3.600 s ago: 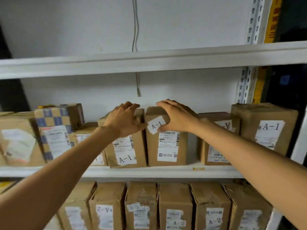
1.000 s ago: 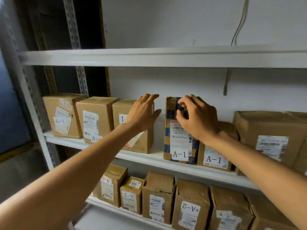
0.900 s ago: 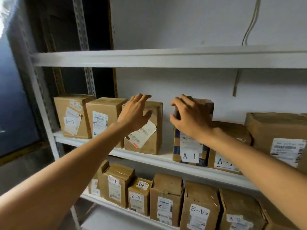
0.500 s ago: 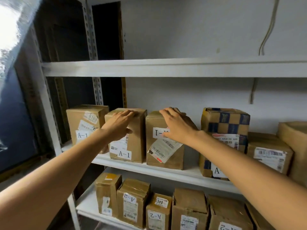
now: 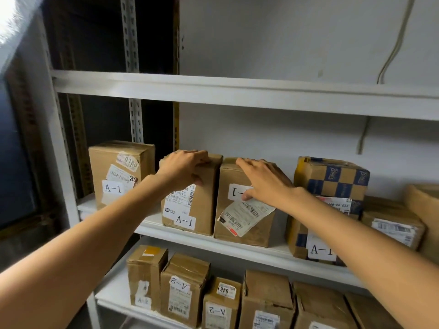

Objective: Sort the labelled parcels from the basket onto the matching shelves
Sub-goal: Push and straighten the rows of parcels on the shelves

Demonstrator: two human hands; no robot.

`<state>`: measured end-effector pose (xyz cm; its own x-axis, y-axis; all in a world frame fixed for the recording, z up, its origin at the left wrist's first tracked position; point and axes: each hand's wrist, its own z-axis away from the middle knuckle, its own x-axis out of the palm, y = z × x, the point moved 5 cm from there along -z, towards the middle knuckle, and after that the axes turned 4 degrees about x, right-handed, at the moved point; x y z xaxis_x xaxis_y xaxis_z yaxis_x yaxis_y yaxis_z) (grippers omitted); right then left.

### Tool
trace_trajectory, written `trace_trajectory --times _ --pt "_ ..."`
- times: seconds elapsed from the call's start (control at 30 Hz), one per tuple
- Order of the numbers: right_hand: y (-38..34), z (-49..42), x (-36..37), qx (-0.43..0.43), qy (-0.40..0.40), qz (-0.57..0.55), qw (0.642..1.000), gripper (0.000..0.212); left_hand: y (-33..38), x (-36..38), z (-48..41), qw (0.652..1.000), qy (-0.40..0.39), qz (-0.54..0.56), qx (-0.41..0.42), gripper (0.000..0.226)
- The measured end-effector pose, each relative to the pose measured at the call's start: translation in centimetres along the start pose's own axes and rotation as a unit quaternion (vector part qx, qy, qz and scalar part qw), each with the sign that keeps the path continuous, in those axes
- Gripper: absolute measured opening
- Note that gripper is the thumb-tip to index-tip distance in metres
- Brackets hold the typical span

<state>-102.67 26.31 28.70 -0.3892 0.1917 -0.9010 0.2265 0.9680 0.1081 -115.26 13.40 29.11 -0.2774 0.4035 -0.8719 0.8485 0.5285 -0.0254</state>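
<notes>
Gripping the top of the A-1 parcel (image 5: 202,205), left hand (image 5: 183,170) curled over it, you are laying your right hand (image 5: 263,181) flat on the neighbouring parcel (image 5: 259,231). Both are sitting at the shelf (image 5: 152,227) lip; tugging forward is risking a topple.

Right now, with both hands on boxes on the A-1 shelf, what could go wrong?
1. The crooked paper label on the third box, under the right hand, looks loose and might tear off.
2. The second box, gripped by the left hand, stands near the shelf edge; a pull could tip it off.
</notes>
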Motion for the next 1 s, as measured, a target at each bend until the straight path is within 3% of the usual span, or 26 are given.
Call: trace_trajectory --times 0.83,0.9,1.0 --pt "2.1 2.5 -0.8 0.058 -0.021 0.029 0.998 0.086 4.3 0.1 0.2 0.999 0.036 -0.014 0.002 0.056" --pt "2.2 2.4 -0.7 0.057 -0.025 0.038 0.997 0.085 3.8 0.2 0.3 0.999 0.032 0.007 0.016 0.059" --pt "1.4 1.7 -1.2 0.045 0.014 0.036 0.998 0.082 2.0 -0.5 1.0 0.984 0.068 0.166 0.017 0.053"
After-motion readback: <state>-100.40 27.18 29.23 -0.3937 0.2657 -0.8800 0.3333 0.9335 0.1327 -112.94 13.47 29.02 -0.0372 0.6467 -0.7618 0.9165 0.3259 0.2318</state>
